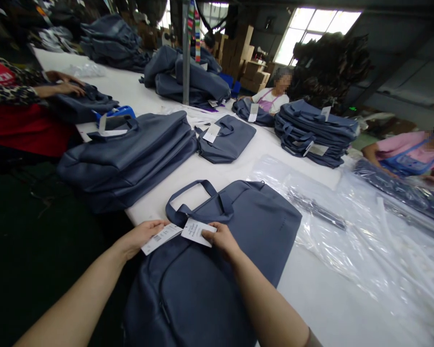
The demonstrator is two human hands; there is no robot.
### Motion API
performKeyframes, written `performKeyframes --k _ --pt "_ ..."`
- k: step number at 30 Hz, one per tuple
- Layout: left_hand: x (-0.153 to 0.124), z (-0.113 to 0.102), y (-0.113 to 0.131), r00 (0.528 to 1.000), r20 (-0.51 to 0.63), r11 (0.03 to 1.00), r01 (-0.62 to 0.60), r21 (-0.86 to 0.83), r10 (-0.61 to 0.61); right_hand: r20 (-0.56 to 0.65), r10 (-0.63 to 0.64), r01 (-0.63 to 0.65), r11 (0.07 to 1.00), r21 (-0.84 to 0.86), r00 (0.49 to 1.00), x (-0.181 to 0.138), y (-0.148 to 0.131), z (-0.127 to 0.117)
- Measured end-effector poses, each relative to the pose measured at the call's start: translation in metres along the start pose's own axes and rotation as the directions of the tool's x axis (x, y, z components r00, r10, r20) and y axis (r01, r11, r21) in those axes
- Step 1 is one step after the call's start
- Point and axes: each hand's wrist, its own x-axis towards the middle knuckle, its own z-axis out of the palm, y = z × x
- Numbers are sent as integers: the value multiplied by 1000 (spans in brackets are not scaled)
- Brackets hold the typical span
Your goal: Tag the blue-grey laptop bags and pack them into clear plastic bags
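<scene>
the bag (217,270) lies flat at the near edge of the worktop (321,294), soft and probably light. left hand (142,236) pinches one paper tag (161,238), right hand (222,238) the other tag (197,232). handles (193,195) look the best hold.

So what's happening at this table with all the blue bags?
A person's left hand and right hand each hold a white paper tag at the handles of a blue bag lying flat on the white table. Stacks of bags lie around, and other people handle bags nearby.
</scene>
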Motion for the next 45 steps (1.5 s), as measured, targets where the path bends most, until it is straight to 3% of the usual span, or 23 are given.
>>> performKeyframes --k 3,7,12,16,18,20,22,23,25,27,31,34,37,39,42,45 --pt "1 -1 -1 999 30 996 33 -78 -31 26 39 -41 995 95 999 -4 3 -3" --pt "-5 4 4 997 65 999 32 2 -32 -25 -7 10 992 127 1000 -8 10 -5" --pt "-18 11 18 1000 -8 963 28 269 -27 -91 -169 173 984 33 981 -12 14 -10" --pt "-23 13 19 996 -33 846 -53 531 84 -144 -340 333 940 -76 929 -23 14 -10" --pt "-24 14 17 987 -25 771 -107 628 157 -137 -536 507 839 -195 833 -31 15 -9" --pt "-26 15 14 979 -16 717 -139 683 205 -24 -772 712 597 -368 635 -39 17 -9" --pt "-29 17 11 975 -13 694 -150 704 224 140 -892 819 321 -475 430 -43 20 -10" --pt "-30 18 10 973 -14 691 -153 706 230 191 -905 835 246 -492 379 -45 21 -10" --pt "-32 19 7 971 -22 699 -157 698 239 230 -909 843 195 -501 347 -46 24 -10" --pt "-34 20 5 966 -41 717 -159 679 254 237 -896 840 221 -496 376 -46 27 -10" --pt "-40 24 5 956 -83 751 -166 639 281 187 -848 810 373 -452 495 -47 32 -9" --pt "-42 27 5 953 -93 755 -168 634 290 20 -779 726 575 -376 627 -48 30 -5" --pt "-45 31 5 950 -91 747 -173 642 298 -154 -610 573 788 -224 778 -47 24 1" --pt "-47 34 7 950 -85 738 -174 652 299 -231 -481 468 877 -110 846 -44 21 3" --pt "-54 39 12 929 -99 693 -191 695 355 -294 -417 429 903 -26 860 -38 21 3" --pt "-63 45 17 861 -114 584 -233 778 495 -278 -583 564 811 -152 763 -35 23 -3"
